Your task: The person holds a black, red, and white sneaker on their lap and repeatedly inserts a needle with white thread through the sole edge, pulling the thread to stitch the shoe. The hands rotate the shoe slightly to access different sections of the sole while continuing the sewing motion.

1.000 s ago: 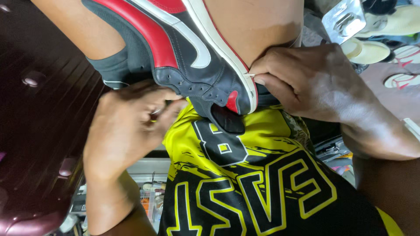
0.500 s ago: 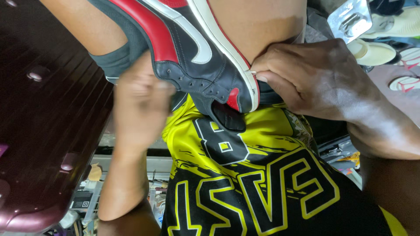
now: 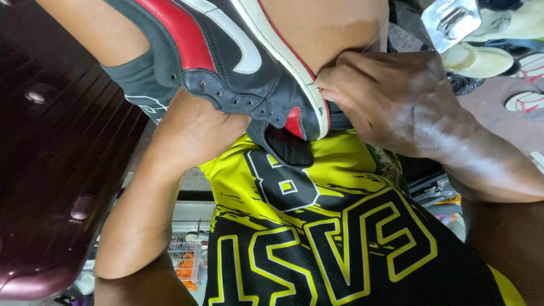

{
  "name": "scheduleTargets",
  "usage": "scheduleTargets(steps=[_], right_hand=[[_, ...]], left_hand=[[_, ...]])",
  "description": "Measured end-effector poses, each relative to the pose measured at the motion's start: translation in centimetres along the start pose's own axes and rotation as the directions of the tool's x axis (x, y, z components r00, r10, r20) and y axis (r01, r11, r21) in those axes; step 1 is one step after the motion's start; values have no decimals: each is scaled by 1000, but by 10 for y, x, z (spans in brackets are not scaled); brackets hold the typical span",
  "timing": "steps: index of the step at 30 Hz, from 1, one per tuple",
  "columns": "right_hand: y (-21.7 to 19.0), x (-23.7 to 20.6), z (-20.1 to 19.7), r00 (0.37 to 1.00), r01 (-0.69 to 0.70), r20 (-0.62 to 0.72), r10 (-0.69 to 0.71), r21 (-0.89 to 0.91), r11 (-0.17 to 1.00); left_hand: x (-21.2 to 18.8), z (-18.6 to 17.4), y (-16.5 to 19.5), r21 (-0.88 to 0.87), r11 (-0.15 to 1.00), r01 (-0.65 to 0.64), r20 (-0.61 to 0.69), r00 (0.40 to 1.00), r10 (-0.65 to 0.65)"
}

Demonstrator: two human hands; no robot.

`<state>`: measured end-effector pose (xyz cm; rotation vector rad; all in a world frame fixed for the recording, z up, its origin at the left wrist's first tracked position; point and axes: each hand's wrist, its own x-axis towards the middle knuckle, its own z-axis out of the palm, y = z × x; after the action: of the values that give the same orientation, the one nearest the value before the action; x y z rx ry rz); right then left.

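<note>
Left hand [image 3: 192, 127] tucked under the black-and-red sneaker [image 3: 226, 62], grip hidden; right hand [image 3: 391, 99] pinching its sole edge, mid-frame.

We count one black, red and white sneaker [image 3: 238, 62] held up close to us; two hands at it, the left hand [image 3: 192, 133] under its collar and the right hand [image 3: 391, 99] pinched at the sole edge; one yellow and black jersey [image 3: 317, 238] below; one dark maroon chair [image 3: 51, 170] at the left; one clear plastic blister pack [image 3: 450, 20] at the top right; we make out at least two pale shoes [image 3: 479, 59] beside it, though others there are too cut off to count.
</note>
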<state>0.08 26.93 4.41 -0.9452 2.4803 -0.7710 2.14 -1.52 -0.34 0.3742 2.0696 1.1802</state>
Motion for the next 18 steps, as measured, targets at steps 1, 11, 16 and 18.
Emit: scheduleTargets(steps=[1,11,16,18], right_hand=[[-1,0,0,1000,6,-15,-5,12,1000],[-9,11,-6,999,28,-27,-29,-28,999],[-20,15,-11,993,31,117,-2,-252,967],[-25,17,-8,986,46,168,20,-377,925]], left_hand=[[1,1,-1,5,1000,7,13,1000,-7],[3,6,-5,-154,983,95,0,995,-96],[3,4,-1,-213,969,124,-25,991,-132],[3,3,0,-209,966,150,-2,988,-154]])
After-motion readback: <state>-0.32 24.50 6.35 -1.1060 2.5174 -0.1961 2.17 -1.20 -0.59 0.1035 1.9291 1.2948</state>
